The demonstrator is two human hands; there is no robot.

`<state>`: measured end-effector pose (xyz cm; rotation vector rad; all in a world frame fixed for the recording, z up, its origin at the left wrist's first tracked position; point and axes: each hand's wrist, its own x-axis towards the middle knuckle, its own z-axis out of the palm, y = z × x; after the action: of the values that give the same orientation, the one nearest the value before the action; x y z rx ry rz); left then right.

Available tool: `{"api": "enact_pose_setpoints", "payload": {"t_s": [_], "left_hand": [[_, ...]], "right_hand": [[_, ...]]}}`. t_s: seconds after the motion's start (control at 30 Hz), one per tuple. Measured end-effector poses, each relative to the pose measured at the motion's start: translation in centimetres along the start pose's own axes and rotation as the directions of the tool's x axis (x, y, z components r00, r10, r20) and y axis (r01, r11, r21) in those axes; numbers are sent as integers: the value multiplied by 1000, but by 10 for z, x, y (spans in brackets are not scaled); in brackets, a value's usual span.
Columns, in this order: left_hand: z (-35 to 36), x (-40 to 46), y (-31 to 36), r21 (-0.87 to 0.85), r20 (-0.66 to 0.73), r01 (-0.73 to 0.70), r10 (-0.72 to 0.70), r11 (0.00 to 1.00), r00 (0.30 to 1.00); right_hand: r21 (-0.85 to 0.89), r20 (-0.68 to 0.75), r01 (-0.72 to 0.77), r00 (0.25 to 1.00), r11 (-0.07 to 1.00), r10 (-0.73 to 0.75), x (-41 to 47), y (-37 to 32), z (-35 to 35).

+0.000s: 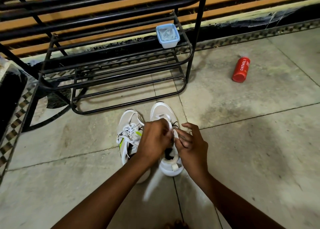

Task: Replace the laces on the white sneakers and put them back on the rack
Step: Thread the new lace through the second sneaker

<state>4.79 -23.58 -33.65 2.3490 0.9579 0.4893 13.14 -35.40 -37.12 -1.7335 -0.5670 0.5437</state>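
Your left hand (154, 138) and right hand (192, 147) meet over the right sneaker (162, 114), which stands on the floor (242, 142) just near of the rack (110, 67), toe pointing at it. Your left fingers are curled and pinch a white lace (170, 124) above the shoe's tongue. Your right thumb and forefinger pinch at the same spot from the other side, with the remaining fingers loosely bent and lifted. A blurred white strand, seemingly the lace's loose end, hangs down between your forearms toward the near edge; where it ends you cannot tell.

The left sneaker (129, 135) sits touching or just beside the right one, white with green and black marks, laced and knotted across its top. Your left forearm hides its heel.

The rack is black metal tubing with several tiers. On the right end of an upper tier rests a pale blue tub (167, 36) with something white and tangled inside. Well right of the rack, a red bottle (241, 69) lies on its side on the floor. A larger black frame with orange slats (103, 14) stands behind the rack.
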Motion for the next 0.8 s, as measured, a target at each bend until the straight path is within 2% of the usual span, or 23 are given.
{"api": "enact_pose_setpoints", "payload": {"t_s": [0.07, 0.1, 0.13, 0.17, 0.23, 0.3, 0.37, 0.43, 0.5, 0.57, 0.63, 0.73, 0.8], "left_hand": [[0, 3, -1, -173, -42, 221, -231, 960, 972], [0, 4, -3, -188, -38, 244, -255, 951, 966], [0, 3, -4, -133, -29, 178, -183, 975, 983], [0, 1, -6, -61, 1, 52, -52, 997, 999], [-2, 1, -6, 70, 114, -210, 201, 975, 973], [-5, 7, -9, 148, 223, -363, 327, 920, 918], [-5, 13, -11, 155, 227, -407, 368, 900, 902], [-3, 12, -14, 62, 150, -282, 271, 957, 951], [-1, 10, -14, -52, 76, -88, 92, 995, 993], [4, 9, -15, -168, 35, 94, -89, 981, 995], [6, 9, -16, -236, 43, 217, -213, 947, 976], [7, 10, -13, -232, 52, 254, -249, 939, 967], [7, 10, -8, -149, 49, 172, -166, 974, 985]], "right_hand": [[-62, 4, 45, 999, 997, -45, -1, 1, 2], [-77, 1, 62, 998, 995, -62, -1, 0, 3], [-75, -4, 61, 998, 995, -61, -1, 0, 2], [-48, -10, 39, 999, 998, -40, -1, -2, 2], [47, -20, -19, 1000, 999, 20, 1, -4, -1], [89, -10, -48, 999, 995, 49, 3, -5, -3], [89, 5, -68, 998, 994, 68, 6, -5, -4], [83, 14, -75, 997, 994, 74, 7, -2, -4], [80, 21, -82, 997, 993, 80, 7, -1, -3], [78, 22, -80, 997, 994, 79, 6, -1, -2], [63, 34, -73, 997, 995, 71, 5, -2, 0], [-4, 51, -34, 998, 999, 34, 4, -2, 2], [-21, 54, -20, 998, 1000, 21, 4, -1, 1]]}}
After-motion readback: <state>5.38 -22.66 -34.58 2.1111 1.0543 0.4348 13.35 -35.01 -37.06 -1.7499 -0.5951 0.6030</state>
